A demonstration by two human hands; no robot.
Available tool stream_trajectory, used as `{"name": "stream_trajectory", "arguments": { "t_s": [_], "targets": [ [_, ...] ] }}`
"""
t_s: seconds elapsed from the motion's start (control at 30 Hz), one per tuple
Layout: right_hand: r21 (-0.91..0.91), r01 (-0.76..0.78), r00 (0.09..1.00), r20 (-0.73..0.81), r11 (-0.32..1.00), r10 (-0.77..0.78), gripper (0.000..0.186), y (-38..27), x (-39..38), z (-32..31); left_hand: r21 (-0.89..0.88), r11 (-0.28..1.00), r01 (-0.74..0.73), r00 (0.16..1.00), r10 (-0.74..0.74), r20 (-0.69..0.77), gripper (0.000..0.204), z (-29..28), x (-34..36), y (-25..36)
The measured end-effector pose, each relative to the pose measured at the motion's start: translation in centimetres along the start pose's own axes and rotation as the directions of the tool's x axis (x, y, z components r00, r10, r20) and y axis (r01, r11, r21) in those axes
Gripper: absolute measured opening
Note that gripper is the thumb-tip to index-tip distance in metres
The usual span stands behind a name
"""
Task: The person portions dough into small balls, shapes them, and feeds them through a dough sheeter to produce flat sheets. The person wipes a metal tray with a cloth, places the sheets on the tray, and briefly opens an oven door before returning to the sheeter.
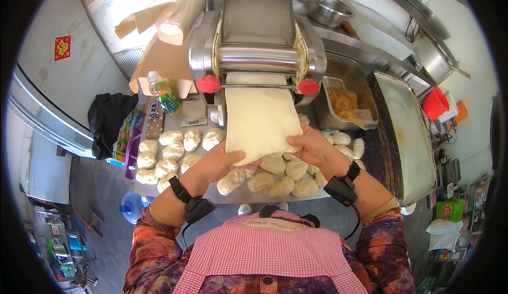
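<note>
My left hand (219, 162) and right hand (314, 147) clamped near corners of flat, pale cream dough sheet (262, 117), thumbs on top; sheet stretched near side of silver steel roller machine (259, 57), above rounded, pale dough lumps (273, 164); I judged uneven pull could tear or skew it, slack could let it sag and stick on lumps

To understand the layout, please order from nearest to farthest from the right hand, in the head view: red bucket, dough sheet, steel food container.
1. Dough sheet: held by the right hand at its near corner.
2. Steel food container: ahead, to the right.
3. Red bucket: farther right, beyond the container.
</note>
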State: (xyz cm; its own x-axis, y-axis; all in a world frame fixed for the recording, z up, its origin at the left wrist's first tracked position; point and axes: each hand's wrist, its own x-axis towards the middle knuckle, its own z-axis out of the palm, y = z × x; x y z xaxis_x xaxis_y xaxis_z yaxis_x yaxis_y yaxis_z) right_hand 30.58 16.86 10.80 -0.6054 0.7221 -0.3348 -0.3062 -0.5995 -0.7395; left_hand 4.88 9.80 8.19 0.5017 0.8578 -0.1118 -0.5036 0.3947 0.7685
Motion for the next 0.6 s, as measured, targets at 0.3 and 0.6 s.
{"name": "stream_trajectory", "arguments": {
  "t_s": [0.3,0.6],
  "targets": [
    [-0.020,0.024,0.996,0.087,1.000,-0.022,0.055,-2.0,-5.2,-0.4,0.495,0.868,-0.053,0.995,0.006,0.097,0.047,3.6,-1.4,-0.7],
    [-0.098,-0.113,0.978,0.167,0.989,0.128,0.055,-5.4,-17.0,-6.2,0.847,0.528,-0.065,0.979,-0.131,0.156,0.069,10.1,7.9,-4.9]
  ]
}}
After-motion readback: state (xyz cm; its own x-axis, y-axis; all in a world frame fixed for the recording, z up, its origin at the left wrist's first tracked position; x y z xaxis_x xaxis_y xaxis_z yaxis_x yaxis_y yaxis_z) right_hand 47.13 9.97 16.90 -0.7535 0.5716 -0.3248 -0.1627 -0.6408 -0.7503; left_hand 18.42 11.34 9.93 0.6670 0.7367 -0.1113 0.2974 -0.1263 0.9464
